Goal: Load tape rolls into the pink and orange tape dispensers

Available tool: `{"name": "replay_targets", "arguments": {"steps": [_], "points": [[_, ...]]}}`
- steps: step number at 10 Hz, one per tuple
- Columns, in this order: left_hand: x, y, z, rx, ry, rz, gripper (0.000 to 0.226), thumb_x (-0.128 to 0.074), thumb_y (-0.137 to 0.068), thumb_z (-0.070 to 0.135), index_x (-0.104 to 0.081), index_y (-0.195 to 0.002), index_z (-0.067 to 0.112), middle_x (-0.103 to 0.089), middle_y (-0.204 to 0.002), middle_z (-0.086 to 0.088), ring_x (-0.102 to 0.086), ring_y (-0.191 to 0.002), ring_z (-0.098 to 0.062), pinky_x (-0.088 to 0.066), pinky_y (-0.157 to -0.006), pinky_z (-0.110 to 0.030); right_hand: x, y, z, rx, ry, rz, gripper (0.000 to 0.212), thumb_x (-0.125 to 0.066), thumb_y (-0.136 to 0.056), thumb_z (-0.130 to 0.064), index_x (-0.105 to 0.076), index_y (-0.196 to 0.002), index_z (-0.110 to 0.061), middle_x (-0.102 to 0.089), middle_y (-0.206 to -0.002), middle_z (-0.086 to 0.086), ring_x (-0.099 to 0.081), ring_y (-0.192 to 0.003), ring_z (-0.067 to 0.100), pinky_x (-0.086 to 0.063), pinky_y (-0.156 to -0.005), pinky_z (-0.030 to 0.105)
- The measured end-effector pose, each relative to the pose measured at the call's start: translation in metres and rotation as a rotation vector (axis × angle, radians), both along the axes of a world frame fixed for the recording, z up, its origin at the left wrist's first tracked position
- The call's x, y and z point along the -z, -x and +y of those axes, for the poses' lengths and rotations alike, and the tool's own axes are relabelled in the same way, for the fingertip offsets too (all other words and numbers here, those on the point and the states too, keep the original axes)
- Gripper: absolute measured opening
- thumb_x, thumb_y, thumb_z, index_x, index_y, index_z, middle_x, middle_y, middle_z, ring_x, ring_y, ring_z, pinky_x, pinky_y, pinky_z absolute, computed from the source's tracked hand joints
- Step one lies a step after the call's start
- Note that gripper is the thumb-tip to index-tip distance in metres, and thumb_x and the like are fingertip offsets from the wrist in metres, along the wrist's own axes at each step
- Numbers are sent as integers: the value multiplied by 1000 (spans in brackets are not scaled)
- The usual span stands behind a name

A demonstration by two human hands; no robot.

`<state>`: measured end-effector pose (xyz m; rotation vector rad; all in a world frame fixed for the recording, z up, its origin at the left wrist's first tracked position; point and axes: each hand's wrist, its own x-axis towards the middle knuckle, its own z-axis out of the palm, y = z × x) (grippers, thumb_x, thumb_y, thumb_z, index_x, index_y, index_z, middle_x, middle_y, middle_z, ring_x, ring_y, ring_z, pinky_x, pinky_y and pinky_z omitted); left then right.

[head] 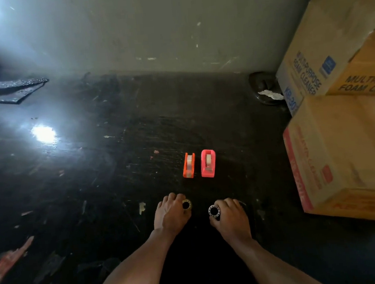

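Note:
An orange tape dispenser and a pink tape dispenser stand side by side on the dark surface, orange on the left, each with a whitish roll in it. Nearer to me, my left hand rests palm down with its fingers closed on a small tape roll. My right hand grips a second tape roll, its ring facing left. Both hands sit a short way in front of the dispensers and do not touch them.
Stacked cardboard boxes fill the right side, close to my right hand. A grey wall rises behind the dispensers. A dark mat lies far left. Paper scraps dot the scratched black surface.

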<state>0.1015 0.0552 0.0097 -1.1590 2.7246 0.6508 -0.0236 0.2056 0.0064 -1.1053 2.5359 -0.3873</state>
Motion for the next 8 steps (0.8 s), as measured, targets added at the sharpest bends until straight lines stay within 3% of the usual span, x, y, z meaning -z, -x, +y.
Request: {"name": "replay_targets", "arguments": {"steps": [2,5,7,8], "points": [[7,27,-20,-85,35,55,51,-65,-94,43,-51,-140,25,-56,-135,0,-53,-126,-17,-39,-110,-34,4,22,-42,78,0,-36,41,-71,-91,-41,-61,-128,-28,-60,-127,-5,-52,-122,15,-47,-102,30],[36,40,-15,-185,-54,75,47,-61,-96,43,-49,-139,29,-54,-133,3,-53,-122,-13,-39,-108,-29,23,28,-66,130,-23,-148,29,-65,-95,-41,-62,-123,-34,-59,-124,-11,-52,-118,8,-46,-96,24],[25,41,-18,-202,-78,66,61,-62,-95,44,-40,-149,28,-50,-141,4,-49,-129,-13,-36,-112,-30,12,31,-65,162,-73,-240,66,-70,-92,-38,-42,-151,-29,-44,-152,-7,-38,-142,13,-35,-115,29],[14,37,-17,-224,-70,48,63,-64,-92,44,-42,-148,26,-51,-142,3,-49,-133,-15,-36,-113,-32,5,28,-55,180,-113,-269,73,-72,-91,-41,-38,-154,-28,-41,-156,-5,-34,-147,14,-32,-118,31]]}}
